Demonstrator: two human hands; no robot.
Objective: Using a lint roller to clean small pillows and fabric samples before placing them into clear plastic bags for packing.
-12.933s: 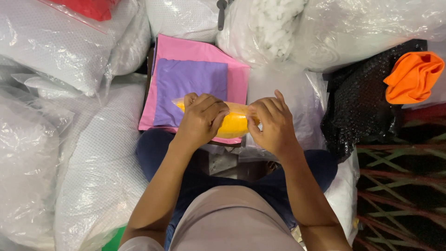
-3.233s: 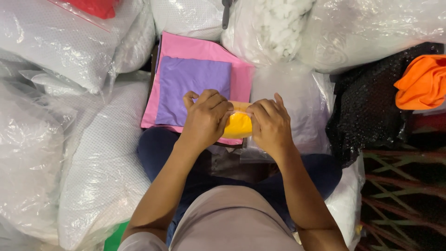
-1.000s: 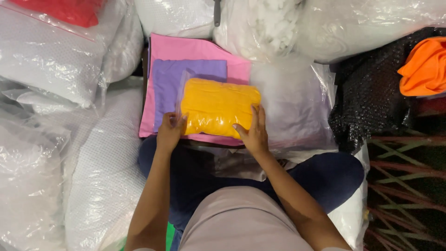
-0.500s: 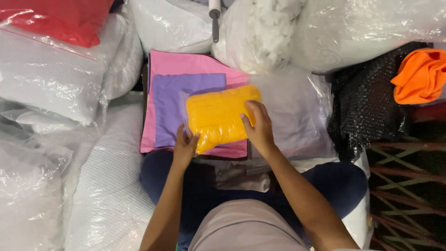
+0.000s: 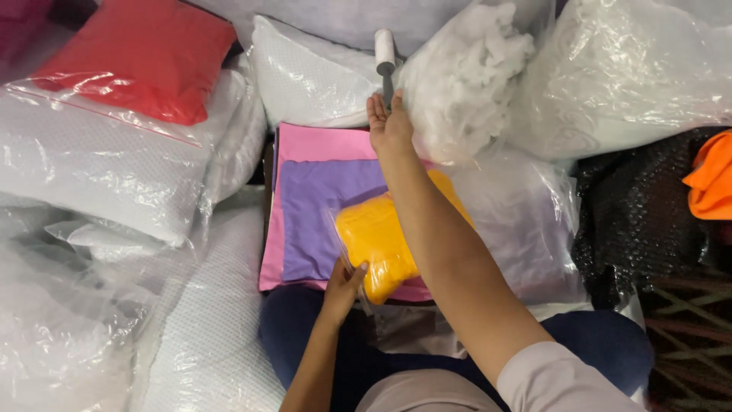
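Landmark taken: pink cloth (image 5: 320,145), laid flat at centre, a purple cloth (image 5: 328,206) stacked on it.

Left of the pink cloth, white padded cushions in clear bags (image 5: 114,175) are piled; a red cushion (image 5: 137,61) is seen up-left.

On the near edge of the pink cloth a yellow cloth in a clear plastic bag (image 5: 381,240) is held. Judged light, soft, floppy; the plastic likely slippery and crinkly, so it is best taken at a corner or edge with a pinch, or supported flat from beneath. Not fragile.

Left hand (image 5: 343,282) is set at the yellow cloth's near-left corner, fingers (image 5: 357,268) curled closed on the bag edge, thumb on top.

Right hand (image 5: 390,122) is stretched past the far edge of the pink cloth, fingers spread open, nothing gripped, palm beside a lint roller (image 5: 385,57) standing upright; contact cannot be told.

Right of the pink cloth, a bag of white stuffing (image 5: 465,76), more clear bags (image 5: 526,221), black bubble wrap (image 5: 640,206) and an orange cloth (image 5: 713,183) are seen.
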